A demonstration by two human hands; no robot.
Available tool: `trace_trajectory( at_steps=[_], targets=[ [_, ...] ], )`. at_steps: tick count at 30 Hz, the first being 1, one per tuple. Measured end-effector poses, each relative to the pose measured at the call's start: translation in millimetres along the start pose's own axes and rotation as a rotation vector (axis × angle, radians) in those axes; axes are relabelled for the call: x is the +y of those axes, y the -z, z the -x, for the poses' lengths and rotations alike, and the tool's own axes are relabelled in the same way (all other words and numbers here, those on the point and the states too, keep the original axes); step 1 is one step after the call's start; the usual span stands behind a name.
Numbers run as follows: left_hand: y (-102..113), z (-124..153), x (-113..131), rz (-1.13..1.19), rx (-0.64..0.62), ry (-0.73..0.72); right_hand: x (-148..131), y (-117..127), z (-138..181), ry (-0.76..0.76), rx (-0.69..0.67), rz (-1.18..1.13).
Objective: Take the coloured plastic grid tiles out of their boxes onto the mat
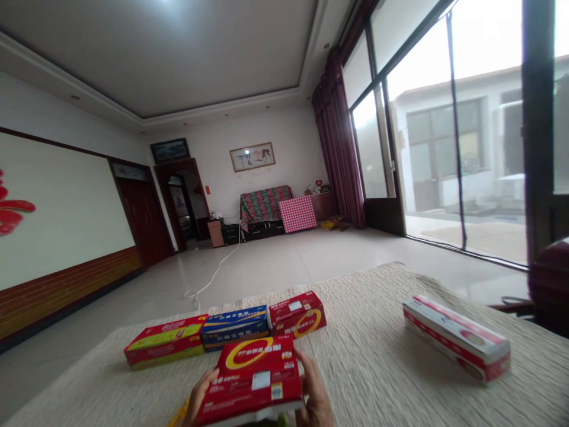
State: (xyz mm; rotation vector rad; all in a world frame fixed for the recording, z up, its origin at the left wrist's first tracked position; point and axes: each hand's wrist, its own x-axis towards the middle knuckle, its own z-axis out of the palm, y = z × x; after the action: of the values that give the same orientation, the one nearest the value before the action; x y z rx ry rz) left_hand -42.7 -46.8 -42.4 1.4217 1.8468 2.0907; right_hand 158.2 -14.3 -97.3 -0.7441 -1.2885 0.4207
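Note:
Between my two hands is a red box (253, 379) with a yellow ring and a white label printed on it. My left hand (202, 394) grips its left side, and my right hand (313, 394) presses against its right side. Just beyond it a row of boxes lies on the cream textured cover (355, 367): a red and yellow-green box (166, 343) at left, a blue box (235, 323) in the middle, and another red box (299, 314) at right. The held box overlaps the front of the blue one in view. Something yellow shows beside my left wrist.
A long white and red box (457, 338) lies apart on the right of the cover. Past the cover's far edge is a pale tiled floor (275, 261) with a white cable (217, 270). Covered furniture (267, 204) stands at the far wall; glass doors (444, 148) are on the right.

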Motion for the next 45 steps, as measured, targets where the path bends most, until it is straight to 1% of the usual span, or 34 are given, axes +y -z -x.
trace_trajectory(
  at_steps=[2, 4, 5, 7, 10, 12, 15, 18, 20, 22, 24, 27, 30, 32, 34, 36, 38, 42, 45],
  targets=[
    [0.2, -5.0, -4.2, 0.004, -0.018, -0.028, -9.1, 4.8, -5.5, -0.042, -0.018, -0.009],
    [-1.1, -12.1, 0.0, -0.062, -0.035, -0.055, -20.0, 11.7, -12.2, -0.115, -0.044, 0.005],
    [-2.5, -16.0, 5.6, -0.130, -0.058, -0.045, -25.4, 15.6, -15.8, -0.158, -0.055, 0.020],
    [-7.7, -23.6, 21.6, -0.251, -0.122, -0.014, -33.3, 23.4, -23.4, -0.222, -0.030, 0.023],
    [-19.8, -31.8, 44.5, -0.335, -0.167, -0.079, -34.9, 31.8, -32.0, -0.304, -0.008, 0.011],
    [-26.2, -33.5, 52.5, -0.347, -0.168, -0.114, -32.0, 34.6, -34.2, -0.329, 0.003, 0.026],
    [-28.9, -30.5, 53.3, -0.337, -0.174, -0.140, -29.0, 36.4, -33.7, -0.347, -0.007, 0.057],
    [-27.8, -24.3, 48.9, -0.258, -0.154, -0.146, -29.8, 37.1, -33.4, -0.317, -0.004, 0.077],
    [-27.4, -20.4, 48.1, -0.229, -0.138, -0.137, -31.8, 37.5, -34.4, -0.282, 0.018, 0.097],
    [-27.2, -17.8, 50.0, -0.261, -0.127, -0.111, -34.5, 37.5, -36.3, -0.282, 0.019, 0.109],
    [-26.4, -16.8, 53.1, -0.311, -0.137, -0.080, -37.4, 37.2, -38.8, -0.330, -0.005, 0.110],
    [-22.2, -16.7, 56.6, -0.349, -0.188, -0.043, -41.8, 37.9, -44.3, -0.429, -0.069, 0.135],
    [-15.4, -14.8, 60.7, -0.391, -0.239, 0.006, -47.9, 44.9, -53.6, -0.504, -0.137, 0.228],
    [-12.1, -10.7, 66.3, -0.420, -0.302, 0.043, -54.8, 55.6, -61.9, -0.543, -0.177, 0.328],
    [-12.1, -3.5, 75.2, -0.435, -0.388, 0.068, -64.7, 71.4, -70.8, -0.569, -0.212, 0.446],
    [-15.7, 6.9, 86.8, -0.428, -0.466, 0.078, -77.6, 91.2, -78.4, -0.574, -0.249, 0.576],
    [-21.8, 19.6, 99.2, -0.398, -0.518, 0.078, -92.0, 113.1, -83.0, -0.573, -0.281, 0.702],
    [-34.7, 47.3, 117.7, -0.334, -0.594, 0.062, -113.7, 154.0, -78.9, -0.604, -0.299, 0.854],
    [-41.9, 65.4, 120.2, -0.337, -0.676, 0.076, -116.4, 173.8, -67.0, -0.630, -0.309, 0.916]
  ],
)
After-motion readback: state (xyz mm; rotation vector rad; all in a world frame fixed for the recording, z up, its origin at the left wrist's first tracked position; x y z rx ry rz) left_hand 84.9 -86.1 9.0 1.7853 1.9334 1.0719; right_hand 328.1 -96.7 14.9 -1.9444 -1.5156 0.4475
